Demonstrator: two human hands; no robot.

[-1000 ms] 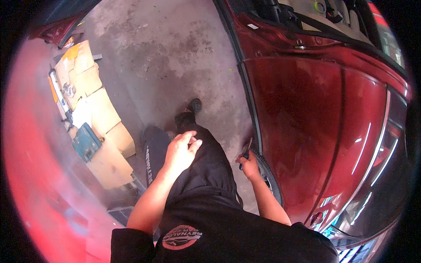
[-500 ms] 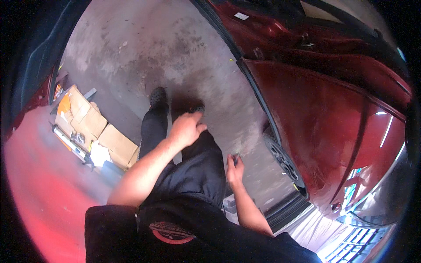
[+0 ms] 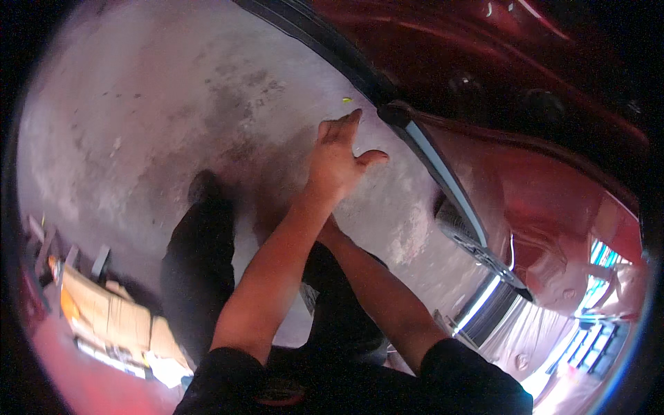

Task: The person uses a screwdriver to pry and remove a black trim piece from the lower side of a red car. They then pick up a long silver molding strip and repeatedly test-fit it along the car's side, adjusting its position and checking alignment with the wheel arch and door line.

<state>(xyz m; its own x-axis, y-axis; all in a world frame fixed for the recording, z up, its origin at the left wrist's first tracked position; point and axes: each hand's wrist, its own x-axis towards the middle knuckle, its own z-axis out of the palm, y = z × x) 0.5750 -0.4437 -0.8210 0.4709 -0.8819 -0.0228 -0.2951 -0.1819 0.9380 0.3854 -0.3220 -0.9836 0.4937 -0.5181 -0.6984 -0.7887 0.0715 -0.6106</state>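
Observation:
My left hand (image 3: 337, 166) reaches forward over the concrete floor, its fingers stretched out and the thumb spread to the right. Nothing shows in it. It is nearest to the dark edge strip (image 3: 443, 173) of a dark red car panel (image 3: 422, 48), with a gap between them. My right forearm (image 3: 380, 287) crosses in from the lower right and passes behind my left forearm. That arm hides my right hand, so its fingers and anything in them cannot be seen.
Car bodywork fills the right side, with a wheel (image 3: 477, 252) low beside the edge strip. Flattened cardboard (image 3: 104, 304) lies at the lower left on a red surface (image 3: 55, 356). A small yellow-green bit (image 3: 347, 99) is on the floor (image 3: 159, 90).
My left hand has moved forward and right, its fingers straightening. My right hand, earlier at the right with a small dark object, has gone behind my left arm. The view has shifted closer to the car.

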